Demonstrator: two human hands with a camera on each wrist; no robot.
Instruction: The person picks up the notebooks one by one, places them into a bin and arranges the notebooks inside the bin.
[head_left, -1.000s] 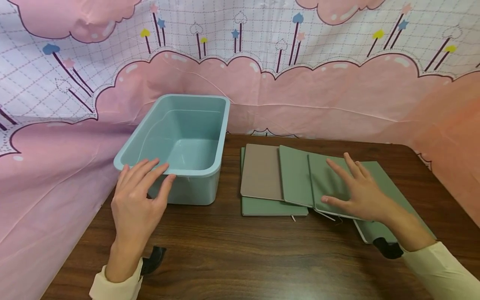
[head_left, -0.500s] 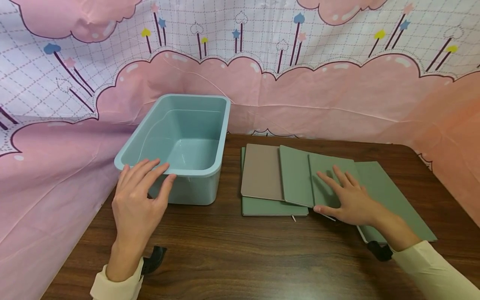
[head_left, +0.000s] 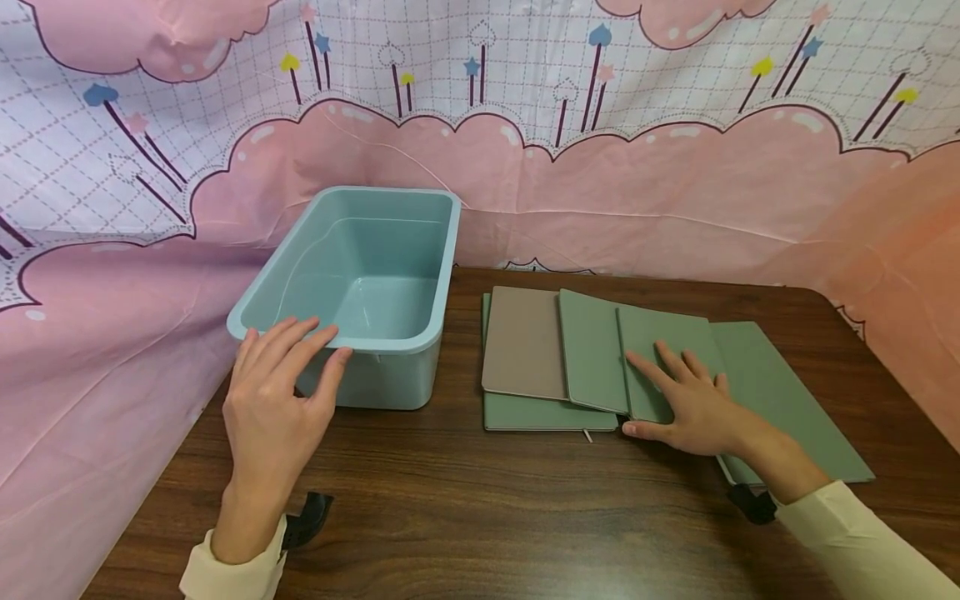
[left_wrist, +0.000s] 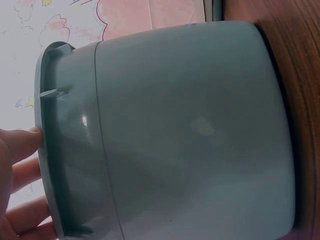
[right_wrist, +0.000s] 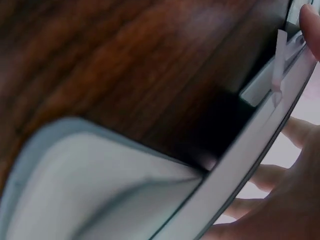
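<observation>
Head view: Right hand spread over the upper green notebook, fingers splayed on the cover, thumb at its near edge. This notebook lies right of centre, overlapping the middle green notebook on one side and the outermost green notebook on the other. Left of these: brown notebook, lying on the lowest green notebook. Left hand at the near rim of the blue-green bin, fingers bent over it, thumb in front. Step in hand, as judged: right hand taking hold of the upper green notebook while the left steadies the bin. Next move seems to call for the thumb to get under the near edge and close against the fingers, without dragging the overlapped covers along.

Surface: dark brown wood grain, with a glare patch at the near side. Behind and at both sides hangs a printed cloth, pink clouds on white grid. Pale sleeves and black wrist straps on both arms.

Left wrist view: Thumb tip on the bin's rim, fingers passing behind it; reads as a light pinch, pressure cannot be told.

Right wrist view: Page edges between thumb and fingers, a pale ribbon hanging out. Whether the thumb bears on the notebook: cannot tell.
</observation>
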